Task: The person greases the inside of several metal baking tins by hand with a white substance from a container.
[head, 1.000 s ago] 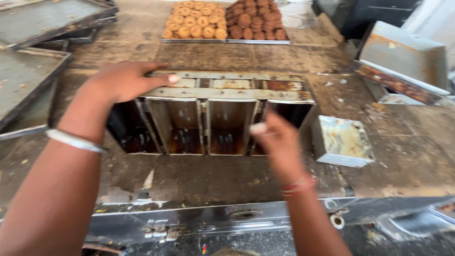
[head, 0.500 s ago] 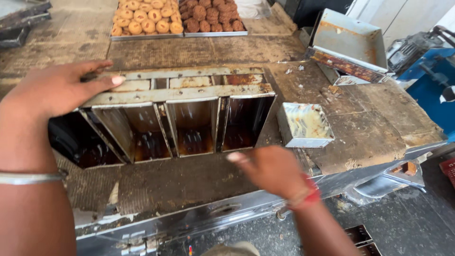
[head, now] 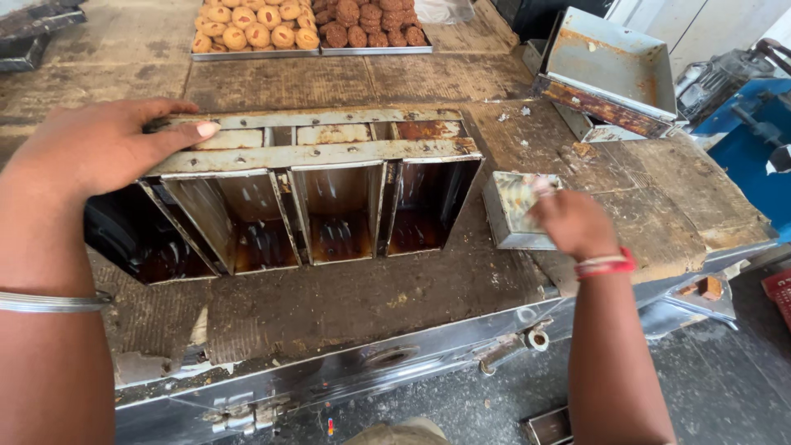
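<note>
The left hand (head: 103, 148) lies flat on the top edge of a strapped set of four metal loaf tins (head: 313, 194), fingers extended and close together, pressing on the upper strap without curling around it. The tin set is tipped on its side on the worn work table (head: 329, 297), with its open mouths facing the camera (interiors dark and greasy, the leftmost one partly hidden under the wrist). The right hand (head: 573, 221) is over a small square metal tin (head: 515, 210) that sits just beside the right end of the tin set; its fingers are bunched and dip into the small tin, but whether they pinch anything cannot be told, since the fingertips are blurred. A red band circles the right wrist and a silver bangle (head: 53, 302) the left forearm. At the far edge of the table stand two trays of round baked biscuits (head: 309, 25), pale on the left and darker on the right. An empty rusty metal pan (head: 614, 70) lies tilted at the right rear corner.
</note>
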